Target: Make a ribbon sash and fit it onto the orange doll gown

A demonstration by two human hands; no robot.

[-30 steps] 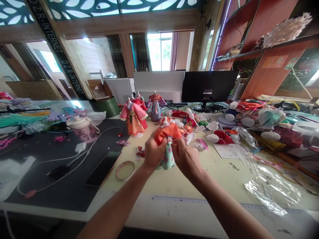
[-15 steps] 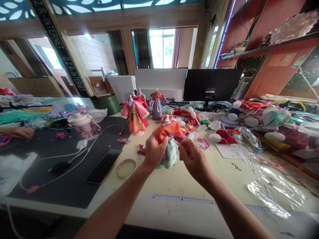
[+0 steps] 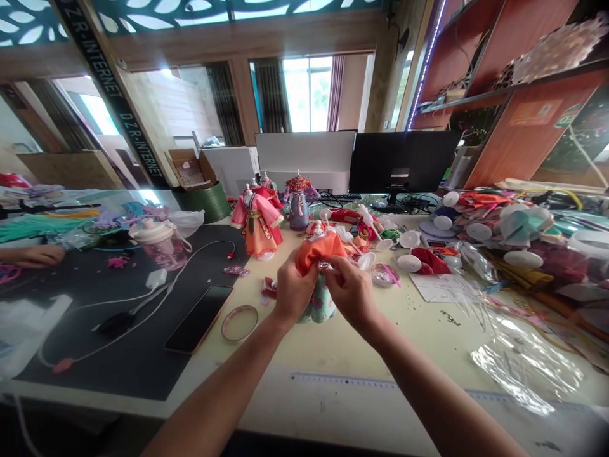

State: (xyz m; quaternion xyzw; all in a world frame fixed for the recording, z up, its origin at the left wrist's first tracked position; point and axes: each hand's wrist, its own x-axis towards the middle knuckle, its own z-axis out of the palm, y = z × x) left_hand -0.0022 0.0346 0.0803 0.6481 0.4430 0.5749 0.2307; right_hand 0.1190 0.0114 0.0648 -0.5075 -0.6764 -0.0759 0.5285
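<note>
A small doll costume (image 3: 320, 254) with an orange top and a green flowered skirt stands on the pale table (image 3: 333, 355). My left hand (image 3: 291, 292) is closed round its left side at the waist. At the front of the waist my right hand (image 3: 349, 293) pinches the fabric, thumb and fingers pressed together. Both hands meet in front of the skirt and hide most of it.
Finished dressed dolls (image 3: 257, 222) stand behind. White round stands (image 3: 409, 261), fabric scraps and plastic wrap (image 3: 523, 362) crowd the right. A tape roll (image 3: 239, 322), a phone (image 3: 198, 318), cables and a pink cup (image 3: 162, 244) lie left. Another person's hand (image 3: 35, 255) rests far left.
My right hand, which had drawn a little away to the right half a second ago, has come back against the costume's waist. My left hand keeps its hold.
</note>
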